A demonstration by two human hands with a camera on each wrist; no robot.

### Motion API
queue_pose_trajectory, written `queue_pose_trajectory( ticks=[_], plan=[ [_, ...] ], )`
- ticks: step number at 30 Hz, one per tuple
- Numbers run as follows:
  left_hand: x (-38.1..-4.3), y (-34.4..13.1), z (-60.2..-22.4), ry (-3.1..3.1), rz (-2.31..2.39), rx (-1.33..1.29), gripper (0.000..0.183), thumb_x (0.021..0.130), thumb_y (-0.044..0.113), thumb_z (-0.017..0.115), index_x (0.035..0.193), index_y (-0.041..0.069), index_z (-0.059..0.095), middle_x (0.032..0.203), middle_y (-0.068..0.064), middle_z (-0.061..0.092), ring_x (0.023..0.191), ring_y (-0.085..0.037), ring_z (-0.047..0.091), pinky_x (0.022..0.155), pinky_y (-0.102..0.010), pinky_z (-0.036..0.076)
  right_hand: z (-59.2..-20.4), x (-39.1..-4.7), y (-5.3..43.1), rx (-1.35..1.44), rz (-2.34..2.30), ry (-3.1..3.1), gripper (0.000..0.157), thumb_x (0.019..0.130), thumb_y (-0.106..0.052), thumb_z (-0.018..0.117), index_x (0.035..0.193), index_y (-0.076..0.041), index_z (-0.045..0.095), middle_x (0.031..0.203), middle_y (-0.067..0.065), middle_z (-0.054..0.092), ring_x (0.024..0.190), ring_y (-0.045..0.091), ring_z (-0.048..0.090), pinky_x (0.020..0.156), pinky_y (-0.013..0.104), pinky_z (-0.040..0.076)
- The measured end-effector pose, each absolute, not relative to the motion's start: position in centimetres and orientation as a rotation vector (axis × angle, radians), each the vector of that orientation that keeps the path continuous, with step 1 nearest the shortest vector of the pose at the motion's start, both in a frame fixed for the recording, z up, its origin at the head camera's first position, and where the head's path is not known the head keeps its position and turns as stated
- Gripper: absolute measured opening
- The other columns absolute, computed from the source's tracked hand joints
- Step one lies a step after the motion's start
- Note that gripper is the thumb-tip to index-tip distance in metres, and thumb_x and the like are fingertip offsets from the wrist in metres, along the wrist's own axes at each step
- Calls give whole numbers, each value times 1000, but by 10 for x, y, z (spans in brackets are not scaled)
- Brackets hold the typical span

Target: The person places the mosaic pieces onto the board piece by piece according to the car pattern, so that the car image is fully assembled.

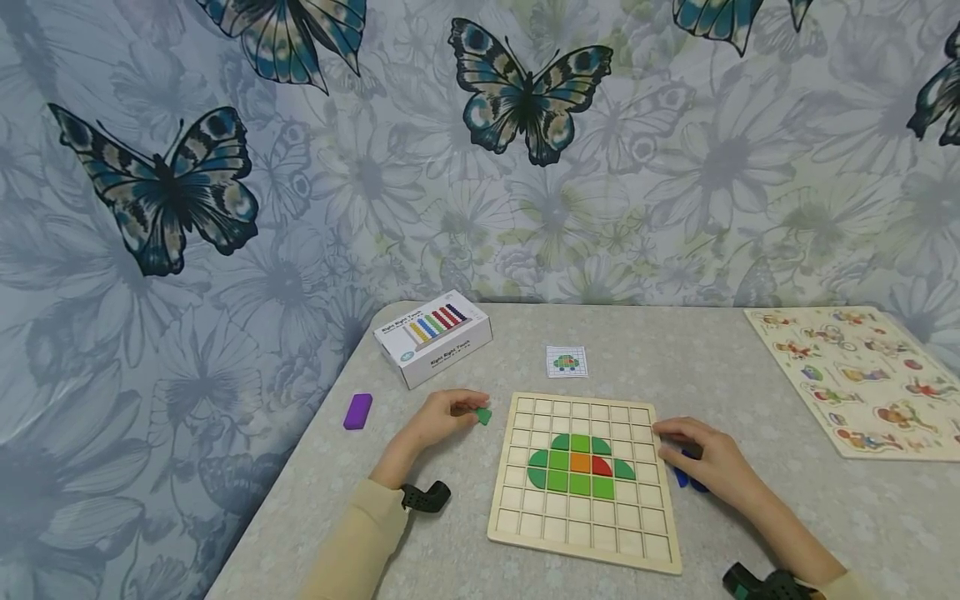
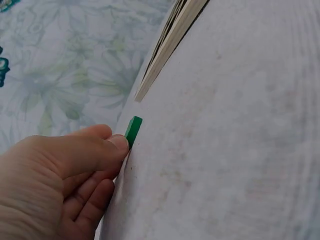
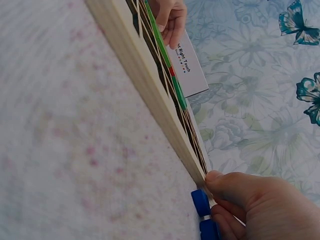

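My left hand point(image 1: 447, 414) pinches a small green piece point(image 1: 483, 415) between thumb and fingertip, just left of the wooden grid board point(image 1: 555, 528). In the left wrist view the green piece point(image 2: 133, 131) stands out past the thumb tip, close over the table. Green squares, dark green rounded pieces, an orange square point(image 1: 580, 462) and a red rounded piece point(image 1: 602, 466) sit in the board's middle cells. At the board's right edge my right hand point(image 1: 708, 458) rests its fingertips. Blue pieces point(image 3: 201, 202) lie beside that edge, partly under the right hand.
A small pattern card point(image 1: 567, 362) lies behind the board. To its left are a white box point(image 1: 435, 335) with printed coloured bars and a purple block point(image 1: 357, 412). At the far right is a flat wooden picture board point(image 1: 862, 379). A butterfly-patterned wall covering point(image 1: 525, 233) borders the table.
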State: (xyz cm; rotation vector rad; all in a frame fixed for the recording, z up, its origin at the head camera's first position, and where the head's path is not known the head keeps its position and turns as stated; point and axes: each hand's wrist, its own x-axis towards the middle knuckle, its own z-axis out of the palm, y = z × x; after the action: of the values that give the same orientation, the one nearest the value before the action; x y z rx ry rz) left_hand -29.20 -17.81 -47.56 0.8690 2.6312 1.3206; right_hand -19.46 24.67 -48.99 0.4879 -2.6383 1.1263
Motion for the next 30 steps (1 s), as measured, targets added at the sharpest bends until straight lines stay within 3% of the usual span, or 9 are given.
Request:
queue_pose_trajectory(
  ticks=[17,23,30],
  plan=[
    [-288,-167,-480,2762,1235,915,38,82,15,75,117,4,66,106,-4,67,95,-15,62,84,-31,50,-489,-194,246,506,1130,-2620,30,84,-16,73,113,-8,67,111,2,63,96,11,61,78,21,51],
    [-289,-165,-483,2837,1243,826,34,83,13,73,115,5,68,105,-4,67,88,-13,61,77,-28,51,-488,-194,246,502,1133,-2616,30,84,-15,73,112,-6,67,110,5,64,96,15,63,78,21,51],
    [-287,-165,-484,2778,1279,819,33,85,9,70,118,6,66,113,-4,65,98,-14,61,83,-29,50,-488,-194,246,498,1133,-2636,31,85,-16,72,114,-7,67,111,2,64,97,11,61,79,23,51]
  ],
)
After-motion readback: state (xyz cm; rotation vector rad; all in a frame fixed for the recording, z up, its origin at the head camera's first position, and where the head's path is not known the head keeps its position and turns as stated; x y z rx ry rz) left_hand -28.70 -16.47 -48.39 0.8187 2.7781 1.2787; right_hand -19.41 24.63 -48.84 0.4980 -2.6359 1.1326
